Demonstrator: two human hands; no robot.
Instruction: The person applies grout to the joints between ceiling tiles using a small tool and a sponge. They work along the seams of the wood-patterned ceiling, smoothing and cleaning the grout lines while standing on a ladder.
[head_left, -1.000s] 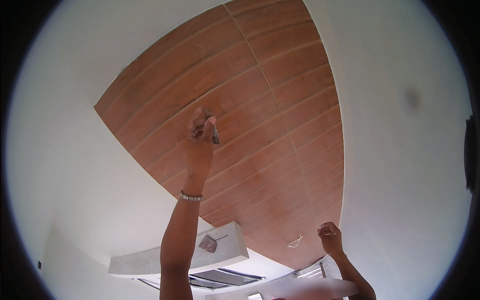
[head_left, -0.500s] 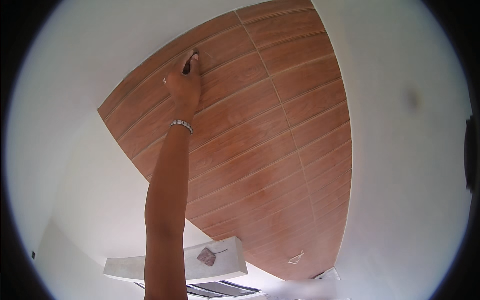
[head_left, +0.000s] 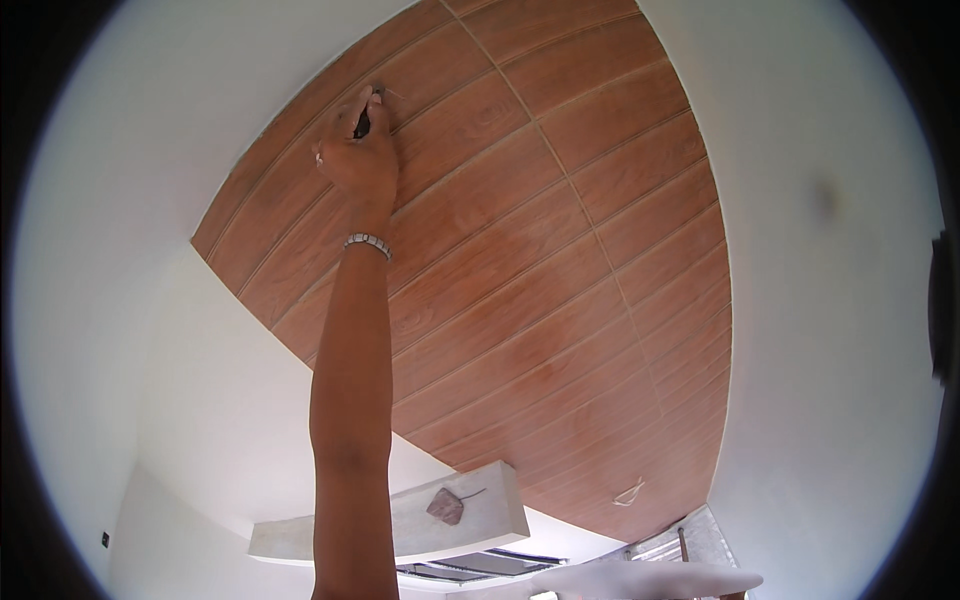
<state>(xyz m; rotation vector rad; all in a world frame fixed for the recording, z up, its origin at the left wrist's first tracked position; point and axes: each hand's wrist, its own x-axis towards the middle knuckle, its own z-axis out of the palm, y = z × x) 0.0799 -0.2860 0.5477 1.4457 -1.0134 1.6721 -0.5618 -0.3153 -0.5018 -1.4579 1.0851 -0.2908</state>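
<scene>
My left hand (head_left: 355,140), with a bracelet on its wrist, is raised to the reddish-brown wood-look planked surface (head_left: 480,260), near its upper-left edge. Its fingers are closed on a small dark tool (head_left: 362,124), seemingly a flat scraper, mostly hidden by the hand; pale grooves divide the planks around it. My right hand is out of view.
Pale walls (head_left: 820,330) border the planks on both sides. A light ledge (head_left: 495,510) with a small brown plate and wire (head_left: 446,505) sits lower down. Below are window openings (head_left: 470,566) and a blurred pale shape (head_left: 650,580).
My left hand has moved up and slightly left along the planks, still holding the tool. My right hand, visible at lower right a second ago, has left the view.
</scene>
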